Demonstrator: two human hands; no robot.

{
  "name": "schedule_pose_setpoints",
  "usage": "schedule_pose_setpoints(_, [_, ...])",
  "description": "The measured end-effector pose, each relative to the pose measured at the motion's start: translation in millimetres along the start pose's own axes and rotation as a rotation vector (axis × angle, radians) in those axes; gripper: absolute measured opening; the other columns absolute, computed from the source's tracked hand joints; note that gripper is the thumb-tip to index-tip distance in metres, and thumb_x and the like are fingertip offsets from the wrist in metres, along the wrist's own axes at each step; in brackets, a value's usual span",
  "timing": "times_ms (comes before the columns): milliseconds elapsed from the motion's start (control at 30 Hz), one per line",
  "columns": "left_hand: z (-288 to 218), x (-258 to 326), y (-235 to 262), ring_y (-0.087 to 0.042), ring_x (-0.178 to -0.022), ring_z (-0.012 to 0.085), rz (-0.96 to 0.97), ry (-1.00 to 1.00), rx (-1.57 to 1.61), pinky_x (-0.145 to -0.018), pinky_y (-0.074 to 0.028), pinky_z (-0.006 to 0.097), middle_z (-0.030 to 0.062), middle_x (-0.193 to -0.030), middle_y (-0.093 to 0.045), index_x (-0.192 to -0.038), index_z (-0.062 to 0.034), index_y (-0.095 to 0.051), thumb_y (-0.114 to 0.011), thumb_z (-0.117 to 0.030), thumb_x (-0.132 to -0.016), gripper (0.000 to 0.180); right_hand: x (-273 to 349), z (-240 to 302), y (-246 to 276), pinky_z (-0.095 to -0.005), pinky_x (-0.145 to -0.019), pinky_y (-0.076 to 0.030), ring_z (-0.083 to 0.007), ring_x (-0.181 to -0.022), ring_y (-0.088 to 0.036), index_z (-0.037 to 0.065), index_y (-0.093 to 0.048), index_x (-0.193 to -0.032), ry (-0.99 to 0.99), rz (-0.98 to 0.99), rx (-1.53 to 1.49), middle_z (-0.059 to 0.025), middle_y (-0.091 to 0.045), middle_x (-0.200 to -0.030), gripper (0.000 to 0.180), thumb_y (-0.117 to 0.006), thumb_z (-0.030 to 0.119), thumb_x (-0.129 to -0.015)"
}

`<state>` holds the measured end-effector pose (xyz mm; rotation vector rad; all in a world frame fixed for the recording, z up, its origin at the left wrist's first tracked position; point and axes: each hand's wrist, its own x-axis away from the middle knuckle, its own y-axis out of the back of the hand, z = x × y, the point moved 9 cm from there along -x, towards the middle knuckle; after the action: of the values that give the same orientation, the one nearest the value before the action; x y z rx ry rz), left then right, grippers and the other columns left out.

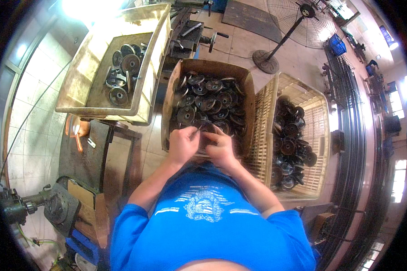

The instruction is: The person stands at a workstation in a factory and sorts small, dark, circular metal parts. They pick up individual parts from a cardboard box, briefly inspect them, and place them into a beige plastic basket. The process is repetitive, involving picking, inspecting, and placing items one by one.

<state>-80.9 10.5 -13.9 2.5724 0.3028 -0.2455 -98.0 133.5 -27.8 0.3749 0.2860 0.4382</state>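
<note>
- Left hand (182, 144) and right hand (220, 147) met over the near edge of a cardboard box (246, 79), fingers closed on a dark disc (206, 128).
- The box held many dark discs.
- A slatted crate (263, 131) of similar parts stood just right.
- A tray (77, 77) with discs sat far left.
- A fan (298, 22) stood far.

Tiled floor (253, 38) under cardboard box (174, 86), plastic basket (264, 117), fan stand (265, 62).

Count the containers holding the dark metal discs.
3: a beige plastic tub at upper left, a cardboard box ahead of both hands, and a slatted plastic basket at right. Others may sit out of view.
</note>
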Motion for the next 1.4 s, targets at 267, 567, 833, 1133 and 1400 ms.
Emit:
schedule_pose_setpoints(267, [26, 4, -10, -0.044, -0.048, 0.0047, 0.084, 0.243, 0.415, -0.041, -0.034, 0.027, -0.0002, -0.055, -0.053, -0.075, 0.0064, -0.060, -0.057, -0.005, -0.082, 0.014, 12, 7, -18, -0.0434, -0.072, -0.051, -0.0460, -0.090, -0.058, 0.001, -0.063, -0.094, 0.260, 0.064, 0.260, -0.0429, -0.040, -0.116, 0.041, -0.061, 0.009, -0.054])
schedule_pose_setpoints(567, [18, 4, 1, -0.055, -0.055, 0.0083, 0.037, 0.073, 0.146, -0.049, -0.041, 0.026, 0.0115, -0.062, -0.062, -0.081, 0.0059, -0.063, -0.059, -0.006, -0.080, 0.012, 3, -14, -9, -0.0354, -0.075, -0.050, -0.0236, -0.078, -0.061, -0.002, -0.061, -0.104, -0.143, 0.093, -0.093, -0.0210, -0.053, -0.108, 0.048, -0.054, 0.007, -0.058])
schedule_pose_setpoints(833, [9, 9, 4, -0.054, -0.054, 0.0070, -0.012, 0.076, 0.153, -0.047, -0.040, 0.025, 0.0105, -0.060, -0.061, -0.079, 0.0060, -0.062, -0.059, -0.006, -0.080, 0.013, 7, -35, -15, -0.0355, -0.077, -0.050, -0.0237, -0.079, -0.063, -0.006, -0.062, -0.099, -0.144, 0.069, -0.170, -0.0231, -0.059, -0.098, 0.043, -0.052, 0.005, -0.058])
schedule_pose_setpoints(1133, [16, 10, -5, -0.044, -0.052, 0.0039, 0.055, 0.054, 0.107, -0.044, -0.035, 0.026, 0.0057, -0.055, -0.054, -0.077, 0.0056, -0.059, -0.054, -0.004, -0.082, 0.012, 15, 15, -13, -0.0406, -0.072, -0.051, -0.0442, -0.082, -0.060, 0.002, -0.063, -0.092, 0.269, 0.077, 0.249, -0.0363, -0.040, -0.122, 0.035, -0.057, 0.004, -0.058])
schedule_pose_setpoints(1400, [18, 29, 16, -0.052, -0.050, 0.0072, -0.022, 0.216, 0.353, -0.043, -0.038, 0.024, 0.0033, -0.056, -0.054, -0.081, 0.0036, -0.061, -0.055, -0.010, -0.086, 0.015, -48, 52, 19, -0.0337, -0.089, -0.044, -0.0347, -0.108, -0.053, -0.001, -0.058, -0.106, 0.209, 0.038, 0.170, -0.0252, -0.049, -0.120, 0.048, -0.054, 0.008, -0.059])
